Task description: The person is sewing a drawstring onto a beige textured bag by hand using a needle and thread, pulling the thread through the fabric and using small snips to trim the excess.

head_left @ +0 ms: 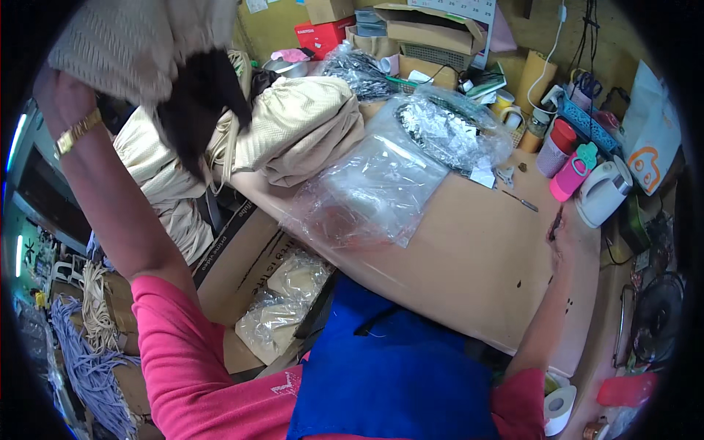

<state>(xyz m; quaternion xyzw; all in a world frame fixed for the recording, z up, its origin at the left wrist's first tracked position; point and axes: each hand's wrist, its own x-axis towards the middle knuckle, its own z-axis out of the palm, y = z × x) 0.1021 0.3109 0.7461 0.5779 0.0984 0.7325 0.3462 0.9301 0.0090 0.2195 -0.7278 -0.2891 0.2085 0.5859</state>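
Note:
My left hand (62, 88), with a gold watch on the wrist, is raised at the upper left. It holds up a beige textured fabric piece (136, 48) with dark brown cloth (209, 103) hanging from it; the fingers are mostly hidden behind the fabric. Beneath it, beige textured bags (293, 125) with cords lie heaped at the table's left end. Over at the right, my right hand (561, 246) rests near the tabletop, closed around a small dark tool (556, 222) whose kind I cannot make out.
Clear plastic bags (374, 183) lie on the brown table (477, 257). A thin pointed tool (521, 200), a pink bottle (572, 172) and a white kettle (603, 191) sit to the right. Below the table's left edge stands an open carton (238, 253) with plastic-wrapped beige goods (282, 304).

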